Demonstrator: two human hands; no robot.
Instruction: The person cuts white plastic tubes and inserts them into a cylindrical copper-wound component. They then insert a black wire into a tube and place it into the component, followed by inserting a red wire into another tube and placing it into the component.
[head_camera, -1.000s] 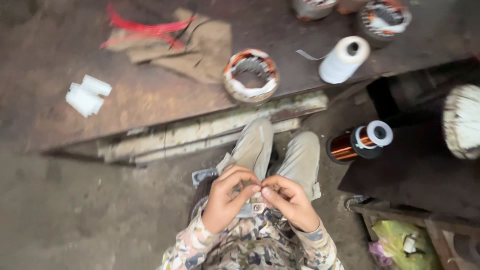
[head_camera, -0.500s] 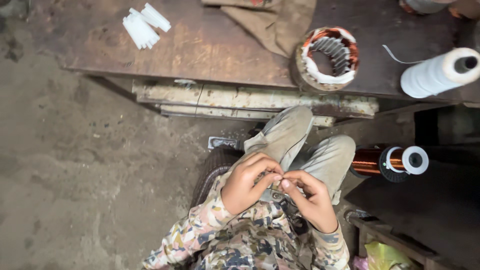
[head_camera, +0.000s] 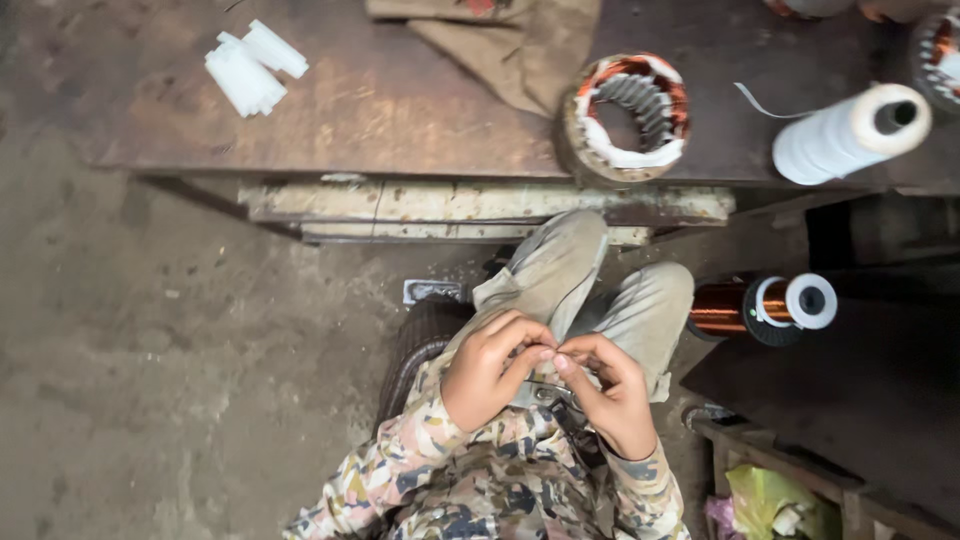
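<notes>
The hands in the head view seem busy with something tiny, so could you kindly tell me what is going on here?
A seated person pinches something too small to identify between the fingertips of the left hand and right hand, held together over the lap. On the low metal table ahead sit a wound motor stator and a white thread spool. A copper wire spool lies nearby.

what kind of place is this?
Likely a motor-rewinding workshop: a stator with copper windings lies on a worn metal bench, a spool of copper wire sits by the seated person's knees, and a white thread roll is close by.
</notes>
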